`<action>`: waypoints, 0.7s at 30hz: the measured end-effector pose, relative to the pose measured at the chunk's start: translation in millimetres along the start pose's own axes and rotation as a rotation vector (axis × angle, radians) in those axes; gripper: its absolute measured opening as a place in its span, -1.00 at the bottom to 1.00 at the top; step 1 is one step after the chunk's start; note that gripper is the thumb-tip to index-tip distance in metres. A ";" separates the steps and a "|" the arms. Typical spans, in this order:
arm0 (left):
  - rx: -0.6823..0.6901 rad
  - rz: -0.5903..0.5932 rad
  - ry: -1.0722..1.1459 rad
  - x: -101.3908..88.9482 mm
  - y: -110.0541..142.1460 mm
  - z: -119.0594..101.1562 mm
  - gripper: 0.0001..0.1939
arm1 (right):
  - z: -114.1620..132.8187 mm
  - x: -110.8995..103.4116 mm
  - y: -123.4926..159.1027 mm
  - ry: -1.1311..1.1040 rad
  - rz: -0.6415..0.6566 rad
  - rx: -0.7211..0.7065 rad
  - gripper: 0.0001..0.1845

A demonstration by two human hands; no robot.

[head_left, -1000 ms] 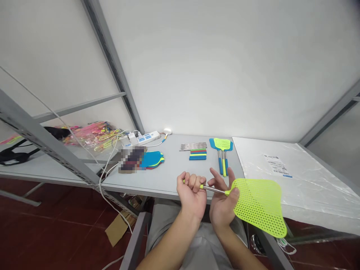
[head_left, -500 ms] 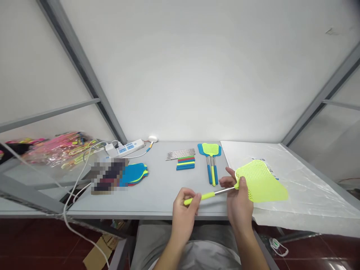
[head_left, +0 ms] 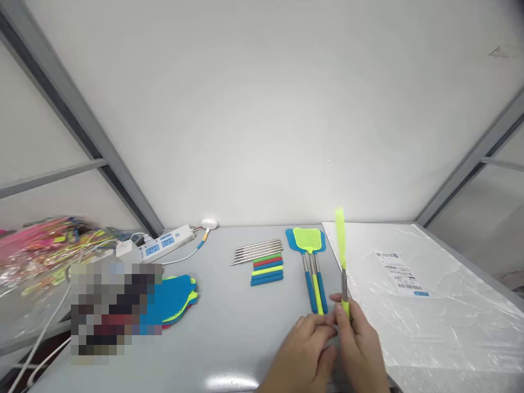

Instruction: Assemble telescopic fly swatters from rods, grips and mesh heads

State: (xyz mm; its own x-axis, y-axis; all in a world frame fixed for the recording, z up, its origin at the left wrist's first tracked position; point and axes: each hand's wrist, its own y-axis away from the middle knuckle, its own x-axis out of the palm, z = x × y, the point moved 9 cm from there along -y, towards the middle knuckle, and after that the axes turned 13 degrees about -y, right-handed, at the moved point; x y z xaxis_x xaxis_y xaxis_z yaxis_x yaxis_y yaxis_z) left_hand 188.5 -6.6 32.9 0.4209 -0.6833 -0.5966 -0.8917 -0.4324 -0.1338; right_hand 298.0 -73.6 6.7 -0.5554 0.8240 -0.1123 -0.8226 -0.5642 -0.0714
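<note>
Head view: right hand's grip (head_left: 360,344) closed on one fly swatter (head_left: 344,284), three swatters (head_left: 307,240) beside.

From my right hand (head_left: 360,349) rises a neon-yellow fly swatter (head_left: 340,234), its silver shaft ending in a matching yellow grip. Beyond my left hand (head_left: 303,355) lies a second fly swatter (head_left: 306,240), its bright blue head set with a yellow-green dotted mesh, and further left are silver steel rods (head_left: 257,251) above a striped stack of handle sleeves (head_left: 267,271) in green, red, blue, yellow and blue. Right of my right hand spreads a glossy, whitish plastic sheet (head_left: 429,327) carrying a white label (head_left: 399,273) with a blue tag.
</note>
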 end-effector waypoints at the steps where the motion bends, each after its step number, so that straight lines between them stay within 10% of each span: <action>1: 0.037 0.019 -0.102 -6.2 -3.2 0.9 -0.71 | -0.9 -9.7 -9.5 0.072 -0.051 0.003 -0.46; 7: -0.004 -0.102 -0.324 -29.4 -12.6 33.9 -0.77 | -9.8 -9.0 -43.0 0.138 -0.010 0.136 -0.27; 21: 0.000 -0.195 -0.642 6.9 -13.5 67.7 -0.63 | -23.5 6.4 -71.9 0.333 0.049 0.210 -0.33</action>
State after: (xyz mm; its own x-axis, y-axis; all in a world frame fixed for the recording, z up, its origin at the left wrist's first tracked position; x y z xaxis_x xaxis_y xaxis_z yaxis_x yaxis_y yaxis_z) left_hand 192.1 34.4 -22.9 0.3915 -0.1070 -0.9139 -0.8095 -0.5124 -0.2867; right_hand 356.5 -29.0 -12.2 -0.5525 0.7149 -0.4285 -0.8226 -0.5507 0.1419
